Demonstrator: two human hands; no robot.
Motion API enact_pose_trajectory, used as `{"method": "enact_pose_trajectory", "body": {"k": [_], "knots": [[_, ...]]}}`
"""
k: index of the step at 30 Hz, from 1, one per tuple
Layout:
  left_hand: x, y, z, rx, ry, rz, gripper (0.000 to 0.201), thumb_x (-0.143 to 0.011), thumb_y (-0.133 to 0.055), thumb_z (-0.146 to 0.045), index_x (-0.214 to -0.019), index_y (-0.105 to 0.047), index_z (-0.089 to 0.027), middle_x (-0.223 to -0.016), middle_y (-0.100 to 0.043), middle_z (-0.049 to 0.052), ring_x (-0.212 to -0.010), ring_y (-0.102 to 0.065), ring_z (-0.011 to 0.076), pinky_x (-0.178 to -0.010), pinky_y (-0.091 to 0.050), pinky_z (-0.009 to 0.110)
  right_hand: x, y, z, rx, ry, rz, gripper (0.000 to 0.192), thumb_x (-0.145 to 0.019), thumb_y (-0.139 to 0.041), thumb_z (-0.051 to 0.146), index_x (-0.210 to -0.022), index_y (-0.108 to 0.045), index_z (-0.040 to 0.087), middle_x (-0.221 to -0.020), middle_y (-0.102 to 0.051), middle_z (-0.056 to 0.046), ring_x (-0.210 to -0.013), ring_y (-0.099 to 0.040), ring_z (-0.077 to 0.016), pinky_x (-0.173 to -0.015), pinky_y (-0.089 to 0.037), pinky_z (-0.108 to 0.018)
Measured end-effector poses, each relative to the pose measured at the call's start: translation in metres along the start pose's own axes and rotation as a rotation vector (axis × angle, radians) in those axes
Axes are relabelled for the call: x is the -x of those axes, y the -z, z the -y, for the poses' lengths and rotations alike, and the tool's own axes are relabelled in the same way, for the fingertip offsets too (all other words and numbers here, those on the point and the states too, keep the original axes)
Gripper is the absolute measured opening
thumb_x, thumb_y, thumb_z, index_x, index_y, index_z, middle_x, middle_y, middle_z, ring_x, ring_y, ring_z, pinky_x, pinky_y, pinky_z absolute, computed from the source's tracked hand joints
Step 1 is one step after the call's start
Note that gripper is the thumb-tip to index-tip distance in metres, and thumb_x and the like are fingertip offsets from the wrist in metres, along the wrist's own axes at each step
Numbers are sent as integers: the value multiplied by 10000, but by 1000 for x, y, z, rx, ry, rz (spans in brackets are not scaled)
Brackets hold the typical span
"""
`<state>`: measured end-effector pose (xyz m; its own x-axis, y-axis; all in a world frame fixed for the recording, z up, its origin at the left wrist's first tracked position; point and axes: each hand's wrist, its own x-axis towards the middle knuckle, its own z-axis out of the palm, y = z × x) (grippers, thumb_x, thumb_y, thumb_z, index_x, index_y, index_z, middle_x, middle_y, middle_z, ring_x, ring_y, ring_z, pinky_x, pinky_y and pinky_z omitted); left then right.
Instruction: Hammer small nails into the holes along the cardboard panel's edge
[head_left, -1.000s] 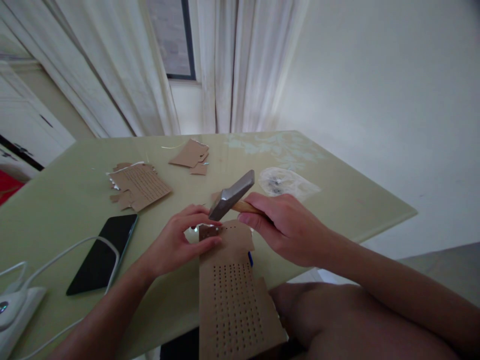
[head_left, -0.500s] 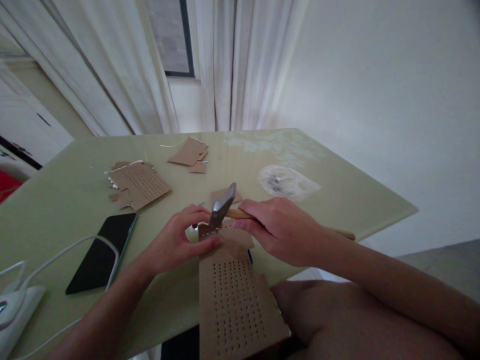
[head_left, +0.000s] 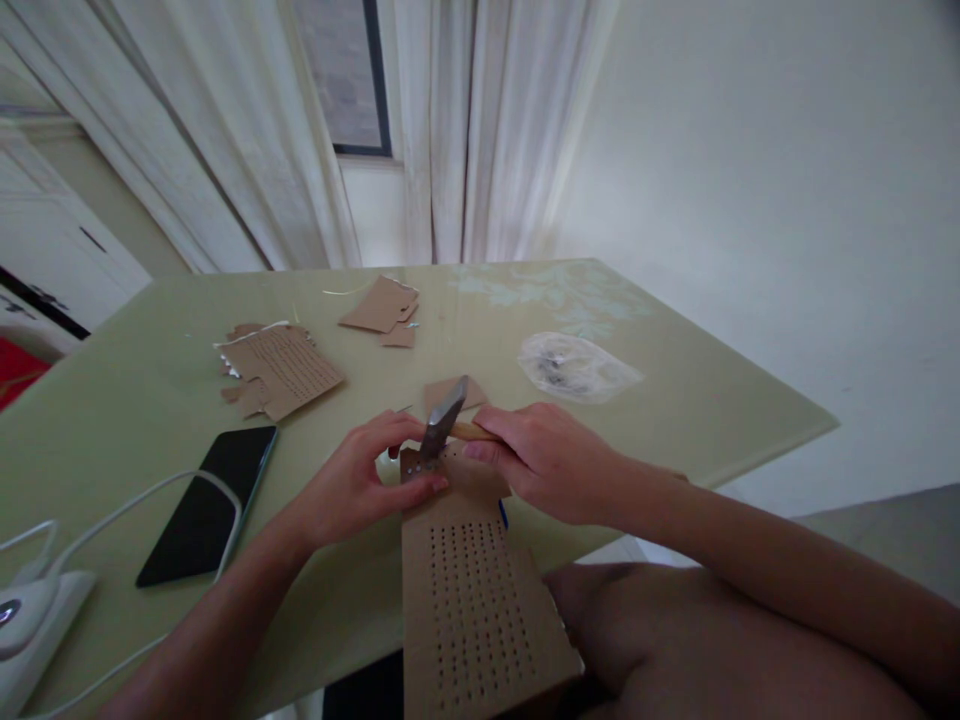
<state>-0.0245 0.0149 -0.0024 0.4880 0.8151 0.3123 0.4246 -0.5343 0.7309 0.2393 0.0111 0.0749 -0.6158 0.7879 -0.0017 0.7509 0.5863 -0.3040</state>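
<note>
My right hand (head_left: 551,462) grips the wooden handle of a hammer (head_left: 442,425), whose grey metal head points down onto the top edge of a perforated cardboard sheet (head_left: 472,600). That sheet hangs over the near edge of the green table (head_left: 150,400) and is covered with rows of small holes. My left hand (head_left: 360,485) pinches the sheet's top left corner beside the hammer head, fingers curled around something small that I cannot make out.
A black phone (head_left: 202,505) lies at the left with a white cable (head_left: 112,510) running to a white charger (head_left: 30,625). Torn cardboard pieces (head_left: 277,370) and more cardboard scraps (head_left: 382,305) lie farther back. A clear plastic bag (head_left: 574,365) sits at the right. White curtains hang behind.
The hammer head was raised and tilted a second ago; it has swung down onto the cardboard's top edge. My left hand has kept its hold on the corner.
</note>
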Motion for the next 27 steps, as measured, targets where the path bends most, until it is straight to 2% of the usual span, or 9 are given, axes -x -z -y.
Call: {"method": "enact_pose_trajectory", "body": {"k": [3, 6, 12, 15, 18, 20, 22, 27], "knots": [[-1, -1, 0, 20, 28, 11, 222, -927, -826, -381, -1101, -805, -245, -998, -804, 22, -844, -685, 187, -782, -550, 306, 0, -1, -1, 10, -6, 19, 310, -1143, -552, 392, -962, -712, 198, -801, -748, -74, -702, -614, -221, -658, -288, -357], [-1, -2, 1, 48, 68, 25, 271, -960, -797, -426, -1152, -801, -235, -997, -807, 23, -818, -684, 177, -746, -557, 288, -1, 0, -4, -77, -18, -57, 282, -1146, -539, 383, -1021, -695, 185, -848, -736, -59, -734, -608, -202, -683, -303, -337], [-2, 1, 9, 28, 118, -25, 316, -972, -777, -509, -1132, -814, -239, -1003, -827, 41, -831, -728, 188, -692, -556, 275, -1, -1, -12, -236, -108, -138, 289, -1128, -543, 344, -874, -564, 209, -698, -539, 37, -661, -519, -153, -671, -281, -313], [-2, 10, 23, -36, 190, -168, 378, -1019, -680, -557, -1144, -818, -229, -985, -837, 58, -797, -729, 199, -649, -538, 282, -1, -4, -15, -279, -117, -161, 313, -1123, -545, 364, -844, -514, 225, -693, -522, 43, -660, -519, -154, -671, -279, -319], [0, 22, 45, -279, 325, -381, 343, -1022, -638, -497, -1095, -820, -215, -869, -820, 53, -680, -684, 205, -619, -505, 307, -1, -4, -18, -313, -133, -189, 331, -1122, -535, 388, -832, -484, 237, -678, -511, 47, -655, -512, -159, -660, -271, -324], [2, 29, 59, -469, 370, -404, 288, -1002, -633, -424, -1070, -822, -218, -857, -818, 61, -671, -683, 229, -658, -516, 343, -1, -3, -20, -325, -144, -198, 336, -1119, -531, 392, -824, -472, 241, -674, -514, 44, -653, -505, -162, -652, -265, -325], [2, 31, 70, -562, 368, -361, 261, -985, -625, -382, -1048, -826, -226, -922, -831, 80, -719, -710, 259, -743, -551, 388, 0, -2, -20, -331, -146, -199, 341, -1116, -532, 394, -817, -471, 241, -675, -518, 41, -651, -498, -162, -649, -263, -325], [-5, 10, 81, -559, 307, -284, 322, -1021, -567, -392, -1134, -834, -252, -1158, -814, 114, -1066, -737, 321, -1022, -560, 455, -1, -2, -19, -345, -140, -178, 339, -1114, -539, 376, -811, -493, 232, -687, -519, 42, -657, -504, -157, -662, -274, -325]]}}
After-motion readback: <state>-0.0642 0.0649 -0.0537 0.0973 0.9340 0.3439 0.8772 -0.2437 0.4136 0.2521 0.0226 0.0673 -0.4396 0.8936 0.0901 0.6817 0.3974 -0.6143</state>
